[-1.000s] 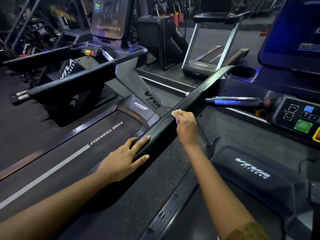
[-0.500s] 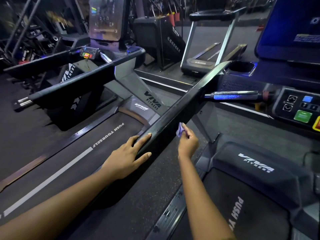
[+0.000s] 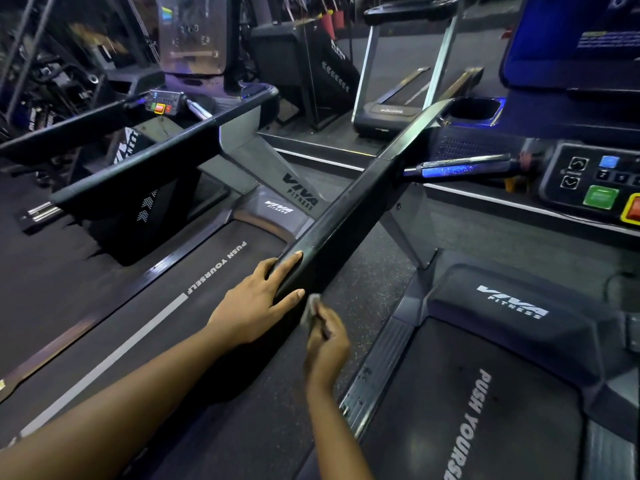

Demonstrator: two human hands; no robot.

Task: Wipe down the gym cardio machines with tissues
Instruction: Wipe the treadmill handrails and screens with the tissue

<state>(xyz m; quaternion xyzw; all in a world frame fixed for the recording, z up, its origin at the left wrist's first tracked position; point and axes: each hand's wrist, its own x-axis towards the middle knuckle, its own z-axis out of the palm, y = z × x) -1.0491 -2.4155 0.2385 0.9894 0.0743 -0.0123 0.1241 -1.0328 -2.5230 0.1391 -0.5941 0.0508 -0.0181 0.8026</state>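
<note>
A long black treadmill handrail point(image 3: 363, 192) runs from the console at upper right down to its near end in the middle of the view. My left hand point(image 3: 258, 301) rests on that near end, with its fingers laid over the top and the thumb on the side. My right hand point(image 3: 327, 341) pinches a small crumpled white tissue point(image 3: 310, 308) against the rail's lower right side, just below my left thumb.
The treadmill's control panel point(image 3: 595, 187) with green and red buttons sits at right, beside a cup holder point(image 3: 474, 110) and a blue screen point(image 3: 571, 39). Belts marked PUSH YOURSELF lie left point(image 3: 194, 289) and right point(image 3: 460, 427). A second treadmill rail point(image 3: 138, 164) crosses at left.
My right hand has slid the tissue down the rail towards me, from the rail's top edge to its lower side near my left thumb. My left hand has stayed on the rail end.
</note>
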